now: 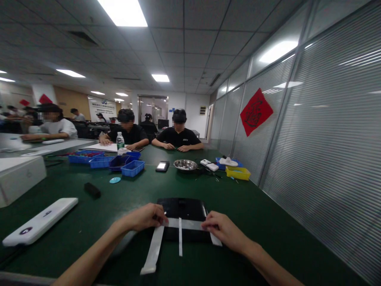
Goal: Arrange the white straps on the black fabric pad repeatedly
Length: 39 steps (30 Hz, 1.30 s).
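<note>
A flat black object (183, 206) with rounded corners lies on the green table right in front of me. Across its near part runs a white strap (190, 225), with one end hanging toward me on the left and a shorter end on the right. A narrow white strip (180, 238) crosses the strap's middle and points toward me. My left hand (150, 216) pinches the strap at the object's left edge, fingers closed. At the right edge, my right hand (218, 226) is closed on the strap with thumb and fingertips. Both hands partly hide the object's sides.
On the left lie a white power bank (41, 220), a black cylinder (92, 190) and a white box (22, 178). Farther off stand blue trays (132, 168), a metal bowl (185, 165), a yellow tray (237, 172) and a water bottle (120, 142). Several people sit beyond.
</note>
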### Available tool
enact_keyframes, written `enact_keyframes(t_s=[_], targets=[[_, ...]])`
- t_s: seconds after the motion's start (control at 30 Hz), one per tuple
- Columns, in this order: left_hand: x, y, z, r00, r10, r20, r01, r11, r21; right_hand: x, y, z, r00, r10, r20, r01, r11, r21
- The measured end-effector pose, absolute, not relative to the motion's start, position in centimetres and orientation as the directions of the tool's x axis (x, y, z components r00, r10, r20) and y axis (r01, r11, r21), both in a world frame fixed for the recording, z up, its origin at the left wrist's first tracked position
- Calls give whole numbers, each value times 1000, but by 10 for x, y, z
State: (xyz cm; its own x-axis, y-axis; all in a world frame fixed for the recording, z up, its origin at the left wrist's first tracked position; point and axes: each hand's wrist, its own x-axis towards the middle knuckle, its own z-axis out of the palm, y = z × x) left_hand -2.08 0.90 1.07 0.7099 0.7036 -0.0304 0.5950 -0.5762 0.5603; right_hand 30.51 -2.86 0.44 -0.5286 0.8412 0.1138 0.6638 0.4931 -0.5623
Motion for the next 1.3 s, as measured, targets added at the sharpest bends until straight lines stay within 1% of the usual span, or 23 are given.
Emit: enact_keyframes(t_s=[0.13,0.27,0.47,0.63,0.77,0.9,1.03,1.1,1.17,1.23,1.3], targets=[[-18,5,15,717,697,-34,586,-575,571,305,-30,6,-554,824,115,663,521,-538],[-18,3,15,723,690,-15,581,-597,554,306,-30,8,-561,823,91,674,518,-527],[-19,7,10,723,690,21,581,-625,522,308,-29,7,-563,821,95,668,519,-533],[-19,8,7,721,691,47,581,-640,502,306,-31,7,-538,839,88,670,488,-559],[-23,13,4,705,708,33,579,-602,549,304,-29,7,-524,849,67,677,463,-572],[-28,20,-2,682,732,0,583,-543,604,305,-20,8,-505,862,33,709,436,-554],[-29,22,-4,662,750,-3,591,-520,617,303,-6,14,-545,839,-8,708,455,-540],[-28,23,-3,609,793,11,635,-496,592,299,4,17,-548,836,23,706,477,-524],[-29,27,-1,509,859,57,707,-455,541,292,15,19,-523,847,99,711,497,-497],[-35,33,-1,386,913,129,792,-400,461,284,27,20,-505,848,163,717,517,-467],[-45,42,-5,285,938,196,868,-340,363,274,38,20,-510,840,188,715,535,-450]])
